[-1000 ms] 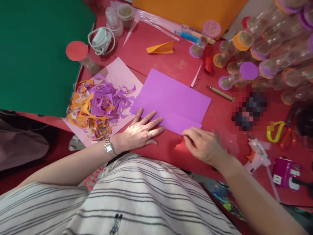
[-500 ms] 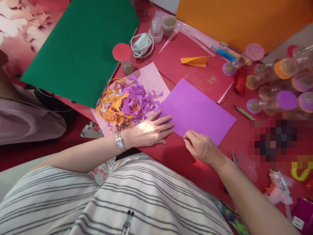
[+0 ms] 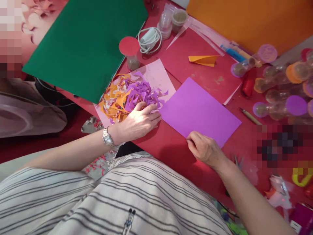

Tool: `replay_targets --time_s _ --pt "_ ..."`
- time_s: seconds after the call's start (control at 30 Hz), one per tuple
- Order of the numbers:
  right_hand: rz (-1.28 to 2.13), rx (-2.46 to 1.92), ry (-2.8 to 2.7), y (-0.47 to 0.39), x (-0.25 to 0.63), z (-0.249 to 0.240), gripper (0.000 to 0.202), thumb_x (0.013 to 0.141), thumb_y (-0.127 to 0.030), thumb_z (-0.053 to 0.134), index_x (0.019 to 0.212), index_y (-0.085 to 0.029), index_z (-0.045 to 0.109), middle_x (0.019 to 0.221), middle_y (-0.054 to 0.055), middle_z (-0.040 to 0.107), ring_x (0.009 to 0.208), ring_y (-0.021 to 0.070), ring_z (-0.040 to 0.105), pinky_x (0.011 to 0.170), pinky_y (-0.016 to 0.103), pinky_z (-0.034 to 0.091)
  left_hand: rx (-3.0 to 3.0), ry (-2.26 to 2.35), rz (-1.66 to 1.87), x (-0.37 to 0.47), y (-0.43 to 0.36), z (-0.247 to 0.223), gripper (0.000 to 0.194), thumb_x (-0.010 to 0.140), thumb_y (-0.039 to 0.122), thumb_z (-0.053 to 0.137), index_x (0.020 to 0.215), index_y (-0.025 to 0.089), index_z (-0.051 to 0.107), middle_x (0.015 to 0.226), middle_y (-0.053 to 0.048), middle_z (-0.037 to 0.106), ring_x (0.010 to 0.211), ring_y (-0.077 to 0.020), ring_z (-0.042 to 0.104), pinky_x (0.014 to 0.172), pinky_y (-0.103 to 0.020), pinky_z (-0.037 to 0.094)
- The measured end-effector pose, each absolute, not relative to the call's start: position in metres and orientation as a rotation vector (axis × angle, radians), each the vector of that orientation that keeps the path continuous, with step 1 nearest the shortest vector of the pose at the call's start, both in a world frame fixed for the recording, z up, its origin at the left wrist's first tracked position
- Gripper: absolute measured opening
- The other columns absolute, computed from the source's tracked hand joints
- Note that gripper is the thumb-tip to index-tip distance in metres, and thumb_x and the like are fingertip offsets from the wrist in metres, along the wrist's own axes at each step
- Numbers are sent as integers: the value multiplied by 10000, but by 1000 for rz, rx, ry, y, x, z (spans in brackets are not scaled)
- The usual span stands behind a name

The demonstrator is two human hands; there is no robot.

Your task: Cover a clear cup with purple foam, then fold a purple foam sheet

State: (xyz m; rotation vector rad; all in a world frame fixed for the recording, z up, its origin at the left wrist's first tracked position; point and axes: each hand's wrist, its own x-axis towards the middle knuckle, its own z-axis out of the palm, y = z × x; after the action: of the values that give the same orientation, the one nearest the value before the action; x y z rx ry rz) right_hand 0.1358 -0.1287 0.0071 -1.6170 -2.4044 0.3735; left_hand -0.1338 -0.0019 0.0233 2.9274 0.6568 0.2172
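A purple sheet (image 3: 200, 111) lies flat on the red table (image 3: 166, 143). My right hand (image 3: 204, 148) has its fingers curled in a pinch at the sheet's near edge. My left hand (image 3: 139, 122), with a watch at the wrist, rests with fingers apart at the near side of a pile of orange and purple paper scraps (image 3: 137, 94), its fingertips just left of the sheet's left corner. Under the scraps is a pale pink sheet (image 3: 160, 71).
A green board (image 3: 85, 45) stands at the upper left, beside a jar with a red disc (image 3: 129, 46) and a coiled white cable (image 3: 149, 40). To the right are several clear tubes (image 3: 278, 96), a pen (image 3: 249, 116) and a glue gun (image 3: 278, 192).
My left hand has moved left, away from the purple sheet and onto the edge of the scraps. My right hand stays pinched at the sheet's near edge. The view has shifted slightly.
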Motion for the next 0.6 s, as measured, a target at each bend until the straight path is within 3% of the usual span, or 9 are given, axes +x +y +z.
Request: replay_targets --time_s 0.2,0.4,0.6 --pt "286 -1527 -2456 -121 129 12 202 923 -103 456 777 -209 547 656 -15 546 592 127 498 569 244 340 2968 628 167 -133 -8 21 254 990 155 445 1123 176 661 1089 -111 708 971 -228 576 854 -407 420" --pt "81 -1417 -2580 -84 100 8 235 949 -121 465 788 -197 618 679 0 550 611 121 481 582 252 321 3046 641 121 -128 -10 26 245 994 118 429 1057 134 665 1052 -111 697 971 -237 567 783 -377 401" --pt "71 -1294 -2682 -62 91 3 290 982 -167 439 1141 -202 679 741 17 598 650 121 511 591 256 334 3025 738 220 -132 -13 23 221 989 173 470 1074 139 671 1125 -135 683 1049 -261 574 833 -388 423"
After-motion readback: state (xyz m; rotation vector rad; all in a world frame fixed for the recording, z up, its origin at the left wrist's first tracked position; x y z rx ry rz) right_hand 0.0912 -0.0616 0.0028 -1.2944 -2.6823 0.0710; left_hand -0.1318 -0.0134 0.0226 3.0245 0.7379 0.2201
